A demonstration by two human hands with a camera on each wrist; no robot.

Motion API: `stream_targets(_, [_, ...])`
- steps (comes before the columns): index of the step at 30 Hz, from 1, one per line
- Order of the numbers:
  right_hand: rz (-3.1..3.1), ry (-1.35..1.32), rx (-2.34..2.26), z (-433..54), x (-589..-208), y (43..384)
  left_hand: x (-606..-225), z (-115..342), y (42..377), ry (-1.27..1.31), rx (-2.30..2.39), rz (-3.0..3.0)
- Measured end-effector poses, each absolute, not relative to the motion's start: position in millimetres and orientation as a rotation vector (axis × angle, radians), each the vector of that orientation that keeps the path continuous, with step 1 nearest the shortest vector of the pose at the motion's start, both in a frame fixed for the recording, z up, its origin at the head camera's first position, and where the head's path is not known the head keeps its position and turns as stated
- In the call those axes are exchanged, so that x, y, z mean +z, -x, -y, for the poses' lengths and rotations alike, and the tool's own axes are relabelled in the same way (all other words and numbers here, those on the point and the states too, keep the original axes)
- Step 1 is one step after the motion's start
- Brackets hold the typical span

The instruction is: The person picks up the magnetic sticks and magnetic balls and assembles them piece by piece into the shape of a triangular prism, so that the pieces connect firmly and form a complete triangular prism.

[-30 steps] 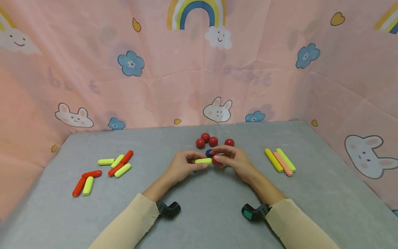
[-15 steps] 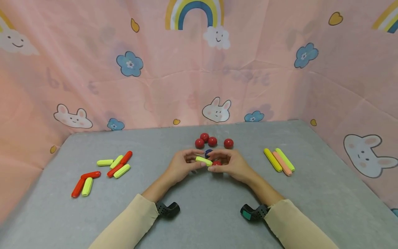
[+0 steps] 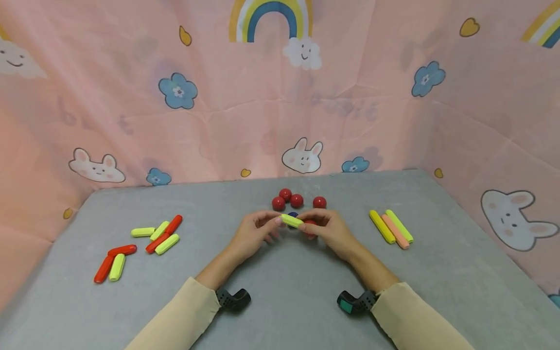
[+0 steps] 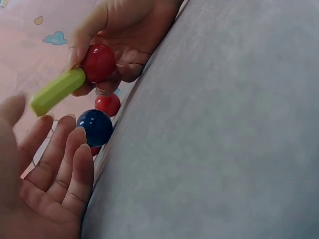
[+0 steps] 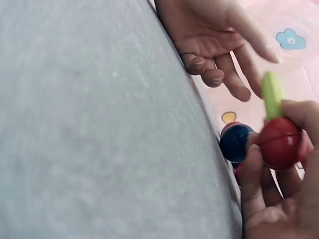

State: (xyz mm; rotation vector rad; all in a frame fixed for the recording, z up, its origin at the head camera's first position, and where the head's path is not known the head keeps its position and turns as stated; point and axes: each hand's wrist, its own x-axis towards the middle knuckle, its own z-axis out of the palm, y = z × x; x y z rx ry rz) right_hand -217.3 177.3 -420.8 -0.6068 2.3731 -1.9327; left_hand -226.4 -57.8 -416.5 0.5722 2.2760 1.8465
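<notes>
My right hand [image 3: 334,233] pinches a yellow-green toy stick [image 3: 291,221] and a red ball [image 4: 98,63] together, the stick's end against the ball. In the right wrist view, the thumb lies over their joint and the ball [image 5: 280,144] has a seam around it. My left hand [image 3: 250,236] is beside the stick's free end, its thumb and fingers spread. The index fingertip is close to that end; whether it touches, I cannot tell. Just behind the hands sits a dark blue ball [image 4: 94,128], mostly hidden in the head view.
Several red balls [image 3: 285,195] lie at the back middle of the grey table [image 3: 288,301]. Red and yellow-green sticks [image 3: 164,238] form two groups on the left. Yellow, peach and yellow-green sticks [image 3: 395,231] lie side by side on the right. A pink printed cloth hangs behind.
My left hand has loosened from the stick it was holding. My right hand has moved from gripping the red ball to pinching the stick with it. The stick is slightly higher and further right.
</notes>
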Motion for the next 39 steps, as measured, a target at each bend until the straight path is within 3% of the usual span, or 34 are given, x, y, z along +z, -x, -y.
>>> stream_targets(16, [-2.305,0.187,-2.29,-174.8,-420.0,223.5,-390.4,36.1,232.4,-0.511,1.515,-2.63])
stream_targets(25, [-2.266,0.077,-2.428,-180.0,-421.3,225.7,-395.5,17.6,238.1,-0.649,1.284,-2.651])
stream_targets(31, [-2.283,0.064,-2.383,-178.2,-422.4,225.9,-408.8,27.5,240.4,-0.688,1.427,-2.594])
stream_targets(39, [-2.294,0.091,-2.339,-178.7,-420.4,225.9,-418.5,40.5,246.9,-0.552,1.751,-2.38])
